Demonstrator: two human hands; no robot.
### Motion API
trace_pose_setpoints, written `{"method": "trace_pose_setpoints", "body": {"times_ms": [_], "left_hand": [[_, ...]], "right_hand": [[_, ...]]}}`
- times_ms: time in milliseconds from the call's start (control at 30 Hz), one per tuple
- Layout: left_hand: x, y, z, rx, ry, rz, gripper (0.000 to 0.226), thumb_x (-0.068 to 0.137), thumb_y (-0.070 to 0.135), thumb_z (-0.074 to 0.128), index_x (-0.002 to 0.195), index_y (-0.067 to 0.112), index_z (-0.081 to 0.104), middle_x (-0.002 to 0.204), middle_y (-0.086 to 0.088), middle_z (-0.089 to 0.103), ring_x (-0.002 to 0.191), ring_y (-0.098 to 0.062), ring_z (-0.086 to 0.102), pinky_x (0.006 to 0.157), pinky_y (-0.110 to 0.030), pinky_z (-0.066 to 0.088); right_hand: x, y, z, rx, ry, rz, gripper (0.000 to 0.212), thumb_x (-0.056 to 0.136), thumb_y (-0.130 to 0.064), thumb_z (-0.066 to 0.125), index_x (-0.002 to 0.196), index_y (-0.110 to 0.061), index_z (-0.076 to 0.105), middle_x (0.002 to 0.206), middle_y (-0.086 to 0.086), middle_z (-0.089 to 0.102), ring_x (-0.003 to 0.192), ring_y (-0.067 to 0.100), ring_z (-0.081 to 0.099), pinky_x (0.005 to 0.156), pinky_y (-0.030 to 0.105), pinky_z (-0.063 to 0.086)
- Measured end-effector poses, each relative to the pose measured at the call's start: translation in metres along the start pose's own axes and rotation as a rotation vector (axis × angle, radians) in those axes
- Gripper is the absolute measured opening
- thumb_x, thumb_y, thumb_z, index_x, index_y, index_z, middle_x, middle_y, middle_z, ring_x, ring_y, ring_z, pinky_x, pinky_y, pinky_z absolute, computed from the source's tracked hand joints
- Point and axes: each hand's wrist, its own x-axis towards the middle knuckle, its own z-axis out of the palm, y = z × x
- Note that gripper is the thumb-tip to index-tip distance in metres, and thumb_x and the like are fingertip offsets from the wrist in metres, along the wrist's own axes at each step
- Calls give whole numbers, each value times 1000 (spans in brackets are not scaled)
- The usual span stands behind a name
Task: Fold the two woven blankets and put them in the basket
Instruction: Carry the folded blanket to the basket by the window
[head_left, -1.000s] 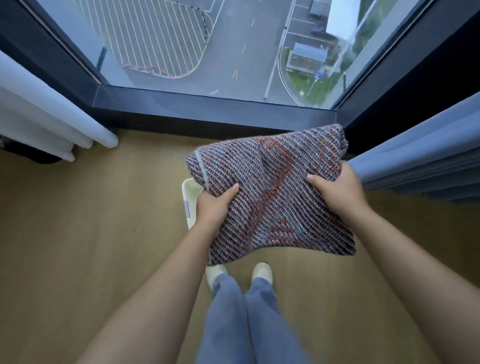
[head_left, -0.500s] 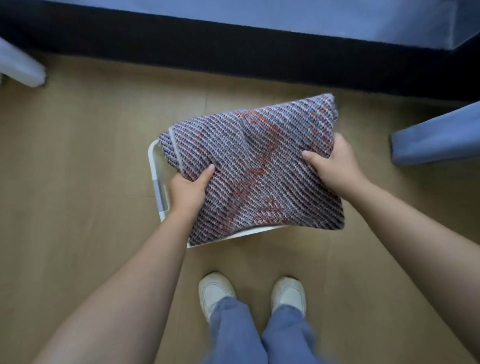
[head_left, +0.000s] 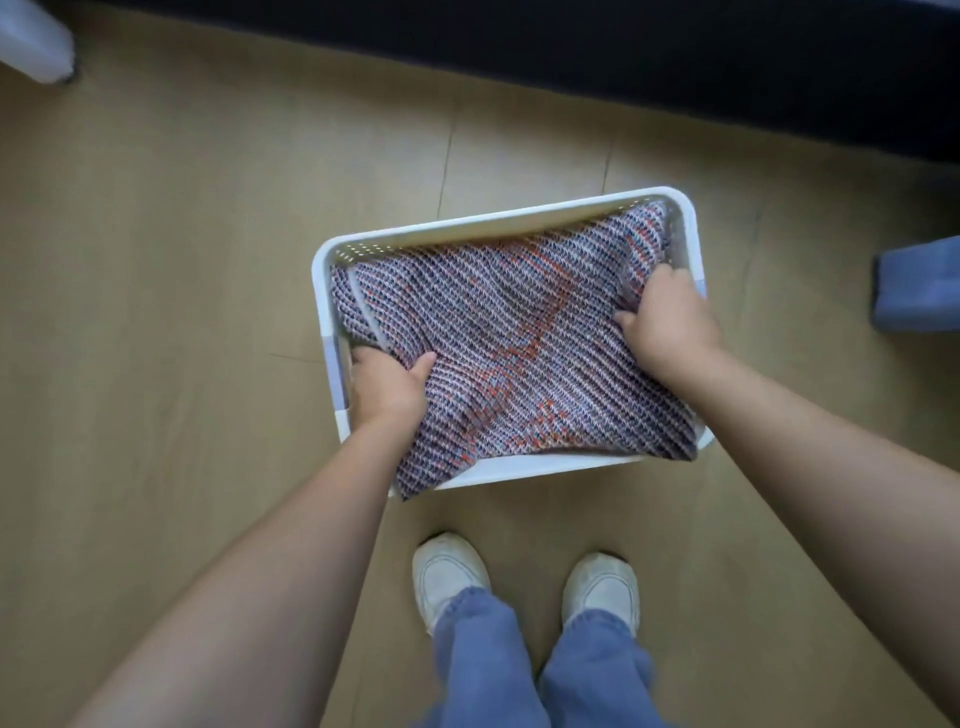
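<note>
A folded woven blanket (head_left: 498, 353), striped in purple, white and orange, lies inside the white plastic basket (head_left: 498, 221) on the floor. Its near edge hangs over the basket's front rim. My left hand (head_left: 387, 387) grips the blanket's left side down by the basket's left wall. My right hand (head_left: 665, 322) grips the blanket's right side near the right wall. The blanket fills the basket, so I cannot see what lies beneath it. No second blanket is in view.
The basket stands on a tan wood-look floor just ahead of my white shoes (head_left: 449, 574). A dark window base (head_left: 571, 47) runs along the top. A blue curtain end (head_left: 917, 291) hangs at right, a white one (head_left: 34, 41) at top left.
The view tilted down from the window to the floor. Both hands lowered the folded blanket from chest height down into the basket, still holding its sides.
</note>
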Motion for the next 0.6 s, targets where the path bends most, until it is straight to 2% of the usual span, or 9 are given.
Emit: {"method": "trace_pose_setpoints", "body": {"times_ms": [67,133,200,267,300,333,400,500,600], "left_hand": [[0,1,2,71,14,25,76,81,42,65,133,0,29,138,-18,42,125,-37,43,98,-48,38],[-5,0,3,111,28,118,97,80,42,65,145,0,7,151,-18,19,136,-36,28,106,-48,31],[-13,-7,4,253,60,358,114,78,47,65,144,6,-19,156,-16,-8,143,-33,3,117,-43,10],[-18,-16,4,540,79,655,127,69,66,60,135,17,-37,151,-16,-27,141,-30,-19,111,-38,-14],[-17,-20,4,685,46,743,131,62,76,57,131,24,-43,146,-17,-35,138,-31,-26,107,-39,-19],[-14,-23,5,812,-3,773,133,56,82,54,127,28,-46,143,-19,-39,136,-34,-30,106,-42,-20],[-3,-28,9,985,-79,722,137,50,88,51,124,28,-48,142,-25,-39,134,-41,-31,106,-45,-20],[20,-27,21,1138,-105,621,142,46,91,50,126,23,-46,143,-30,-34,135,-45,-26,110,-49,-15],[40,-25,39,1220,-119,568,147,42,92,49,122,17,-49,144,-32,-30,136,-47,-22,111,-52,-10]], "right_hand": [[-2,1,6,53,36,-32,65,85,-25,65,133,1,31,131,23,40,121,40,43,97,47,40],[-10,5,12,100,95,-125,87,83,-29,66,145,-5,10,142,22,29,131,38,30,107,45,29],[-19,8,20,-8,109,-319,108,76,-46,68,147,-17,-7,153,19,10,140,35,11,115,44,12],[-23,11,28,-223,-9,-507,128,61,-70,66,139,-36,-29,155,11,-18,143,30,-13,112,44,-8],[-21,13,33,-330,-75,-565,133,53,-77,64,131,-40,-38,151,9,-31,141,29,-23,109,46,-13],[-17,16,37,-417,-132,-589,137,48,-82,62,127,-41,-43,145,8,-40,137,29,-31,108,48,-16],[-5,21,45,-530,-210,-574,143,44,-83,63,123,-38,-47,135,9,-48,130,30,-38,108,52,-17],[14,28,63,-601,-240,-529,144,46,-80,66,122,-36,-48,134,10,-49,135,36,-33,109,53,-15],[29,30,84,-629,-226,-506,145,49,-77,67,118,-34,-53,144,14,-42,138,40,-27,110,55,-13]]}}
